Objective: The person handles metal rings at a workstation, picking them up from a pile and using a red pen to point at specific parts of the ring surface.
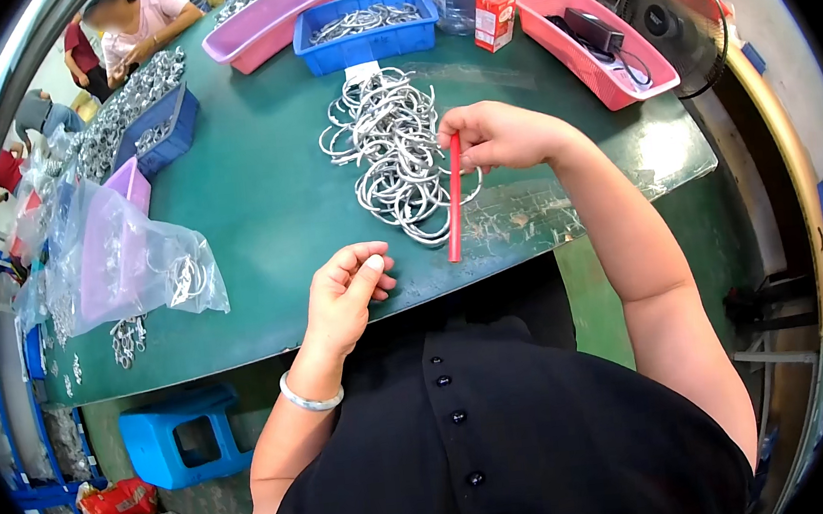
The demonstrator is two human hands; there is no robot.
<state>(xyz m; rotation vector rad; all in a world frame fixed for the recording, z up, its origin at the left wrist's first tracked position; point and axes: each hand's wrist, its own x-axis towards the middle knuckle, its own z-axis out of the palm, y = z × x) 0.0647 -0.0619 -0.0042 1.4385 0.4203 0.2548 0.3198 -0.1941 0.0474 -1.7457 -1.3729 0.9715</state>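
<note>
My right hand (489, 139) is closed on a slim red stick (455, 209), which hangs down nearly upright towards the table's front edge. Beside it lies a heap of silvery open rings (385, 127), curved like bangles and tangled together. One ring's end shows just below my right fingers; whether they also grip it, I cannot tell. My left hand (348, 292) hovers by the front edge, left of the stick, its fingers loosely curled and apart with nothing visible in them. A pale bangle (312, 393) circles my left wrist.
On the green table (268, 181) stand a blue basket (368, 40) of rings, a pink basket (254, 26), a red drink carton (495, 20) and a pink basket (599, 45) with a black adapter. Plastic bags (192, 266) lie left. Beyond are a fan (675, 23) and people.
</note>
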